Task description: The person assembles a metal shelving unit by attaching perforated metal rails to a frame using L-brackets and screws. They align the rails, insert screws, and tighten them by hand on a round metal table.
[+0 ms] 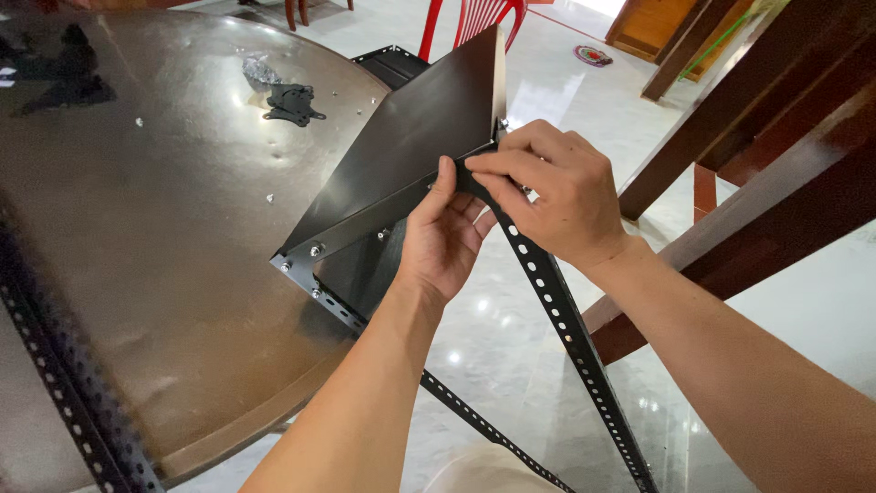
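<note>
A black metal shelf panel [420,128] rests tilted on the edge of a round dark table [182,228]. Perforated black angle bars run from its corners: one [566,319] slants down to the floor under my right hand, another [474,424] runs low toward the bottom. My left hand [443,239] holds the panel's front lip from below, thumb up on the rim. My right hand [552,187] pinches the top of the slanted angle bar where it meets the panel's corner. Bolts [316,248] show at the near left corner.
A black bracket [292,102] and crumpled foil lie on the table's far side, with loose screws [270,197] scattered about. A perforated bar [64,383] lies along the table's left edge. Dark wooden beams [776,137] lean at right; a red plastic chair [479,18] stands behind.
</note>
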